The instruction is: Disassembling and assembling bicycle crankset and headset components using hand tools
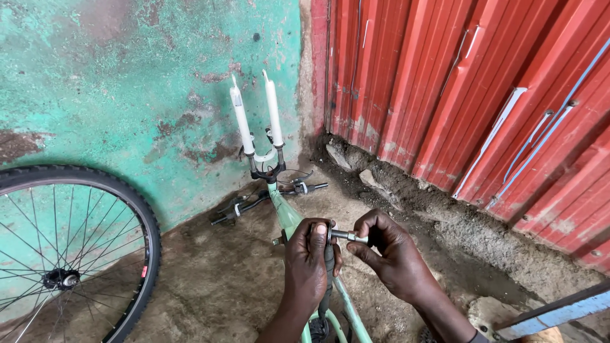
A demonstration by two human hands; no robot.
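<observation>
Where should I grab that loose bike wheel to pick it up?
Take the wheel by its tyre at the right edge, coming from the bike frame side. It stands upright against the green wall, so the rim is easy to grip and the thin spokes are not.

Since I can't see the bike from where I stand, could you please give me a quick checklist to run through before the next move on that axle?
1. Left hand grips the green frame: ok.
2. Right hand fingers pinch the metal axle: ok.
3. Axle sits straight through the frame: cannot tell, hand hides it.
4. Bike upside down, white fork pointing up, handlebar on ground: ok.
5. Loose wheel leans on wall, apart from hands: ok.
</observation>
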